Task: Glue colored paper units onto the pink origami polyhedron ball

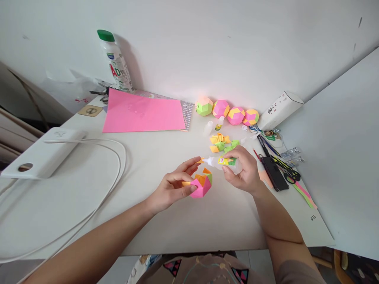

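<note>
Between its thumb and fingers, my left hand holds a partly assembled folded-paper ball of pink, orange and green pieces. An orange flap of paper shows at the tip of its index finger. My right hand is closed around a clear glue bottle with a yellow-green label, tilted sideways. Its nozzle points left and meets or nearly meets the orange flap. Just beyond lie small folded orange paper pieces and green paper pieces.
Several finished paper balls line the wall, with another small glue bottle before them. Pink paper sheets lie at back left, near a green-capped bottle. Scissors and a black case are right; a white cable loops left.
</note>
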`<state>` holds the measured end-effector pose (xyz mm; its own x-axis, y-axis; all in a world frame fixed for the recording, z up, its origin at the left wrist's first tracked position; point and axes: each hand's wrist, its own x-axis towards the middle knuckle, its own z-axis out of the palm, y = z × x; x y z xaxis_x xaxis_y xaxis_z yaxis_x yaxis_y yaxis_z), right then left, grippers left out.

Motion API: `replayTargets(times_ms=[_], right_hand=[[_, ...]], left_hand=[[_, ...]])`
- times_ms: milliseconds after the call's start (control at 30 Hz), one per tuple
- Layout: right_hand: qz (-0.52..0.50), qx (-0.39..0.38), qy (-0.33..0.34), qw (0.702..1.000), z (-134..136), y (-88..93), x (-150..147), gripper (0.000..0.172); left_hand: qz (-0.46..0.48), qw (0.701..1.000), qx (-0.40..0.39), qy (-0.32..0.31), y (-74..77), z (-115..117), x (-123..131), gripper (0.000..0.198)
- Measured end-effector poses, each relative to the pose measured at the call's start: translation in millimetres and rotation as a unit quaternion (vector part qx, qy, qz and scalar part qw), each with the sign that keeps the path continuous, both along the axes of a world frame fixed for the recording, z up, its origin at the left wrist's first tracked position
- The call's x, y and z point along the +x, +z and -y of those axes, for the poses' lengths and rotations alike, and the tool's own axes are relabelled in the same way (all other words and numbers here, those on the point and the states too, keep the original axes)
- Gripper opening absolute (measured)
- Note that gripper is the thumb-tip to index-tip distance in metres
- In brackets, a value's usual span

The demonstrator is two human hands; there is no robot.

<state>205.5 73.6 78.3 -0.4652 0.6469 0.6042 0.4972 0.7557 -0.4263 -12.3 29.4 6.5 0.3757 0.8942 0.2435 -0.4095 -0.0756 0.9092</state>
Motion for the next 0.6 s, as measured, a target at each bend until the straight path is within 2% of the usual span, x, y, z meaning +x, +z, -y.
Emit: replayTargets(times_ms=[333,600], right_hand=[[-0.011,0.033,0.030,0.999,1.0,-2.3,-4.2,0.015],[-0.014,0.023,0.006,1.000,-0.2,-1.5,-1.8,0.013]], left_hand=[[-0.004,1.000,0.006,-0.001,-1.9,-0.1,-1.2,0.011],[0.000,1.000,0.002,-0.005,-3.2,0.0,-1.1,0.011]])
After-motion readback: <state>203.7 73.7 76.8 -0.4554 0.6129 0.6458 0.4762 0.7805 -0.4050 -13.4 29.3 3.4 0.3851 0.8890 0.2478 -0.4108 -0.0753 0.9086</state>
